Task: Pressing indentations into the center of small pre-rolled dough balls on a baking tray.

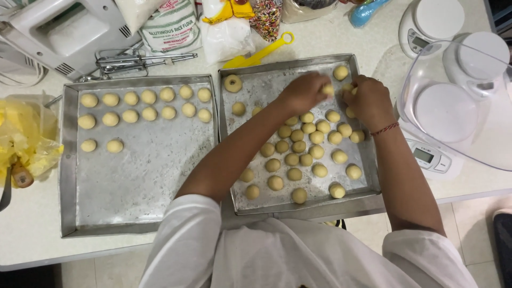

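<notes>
While both hands work at the right tray's twelve o'clock end, a dough ball is pinched in the left hand; the right hand is curled over another, its grip unclear. Balls are crowded on this tray, perhaps for shaping, and spaced in rows on the left tray. At twelve o'clock on the bench lie a white flour bag and a sprinkles packet.

Two trays of dull, scratched metal are being seen mid-frame, dusted matt. Smooth, matt dough balls are being shown. At right, a glossy clear plastic bowl is being lit; crinkled yellow plastic at left.
</notes>
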